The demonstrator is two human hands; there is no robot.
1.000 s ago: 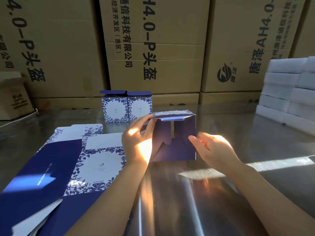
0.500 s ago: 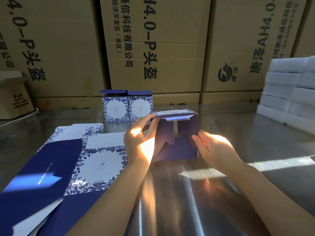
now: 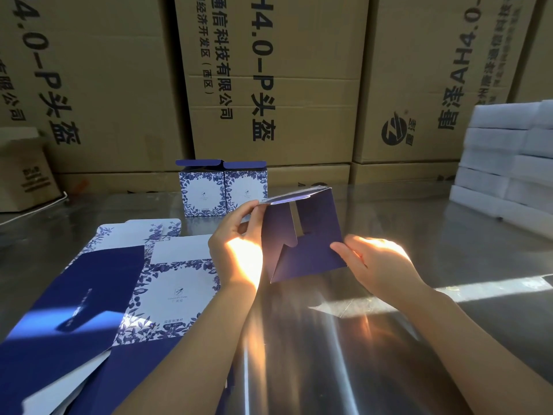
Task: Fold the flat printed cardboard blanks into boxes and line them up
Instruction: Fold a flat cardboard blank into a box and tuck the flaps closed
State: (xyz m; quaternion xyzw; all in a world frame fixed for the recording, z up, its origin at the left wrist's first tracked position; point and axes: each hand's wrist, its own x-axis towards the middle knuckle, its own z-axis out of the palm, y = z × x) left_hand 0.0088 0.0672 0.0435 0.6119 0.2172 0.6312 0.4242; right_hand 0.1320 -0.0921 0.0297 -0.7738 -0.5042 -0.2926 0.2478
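Two hands hold a half-folded box (image 3: 311, 235) at the middle of the table (image 3: 389, 339), tilted, with its dark blue inside facing the camera. Its bottom flaps overlap only in part, and a narrow slit is open between them. The left hand (image 3: 236, 250) pinches the box's upper left corner between thumb and curled fingers. The right hand (image 3: 380, 265) sits at the lower right edge with its fingers fairly straight and the fingertips touching the cardboard; its thumb is hard to make out. The hands are apart, one on each side of the box. The box's lowest corner comes down close to the table, but contact cannot be told. Flat blanks (image 3: 176, 295) lie spread to the left of the left forearm, some showing the blue floral print and some the plain blue side. Two finished boxes (image 3: 223, 190) stand upright and touching side by side at the far edge of the table, behind the left hand, with their lid flaps raised. Large brown cartons (image 3: 269, 85) with printed lettering fill the background. White foam blocks (image 3: 508, 163) are stacked at the right. Sunlight falls across both hands and the shiny table.
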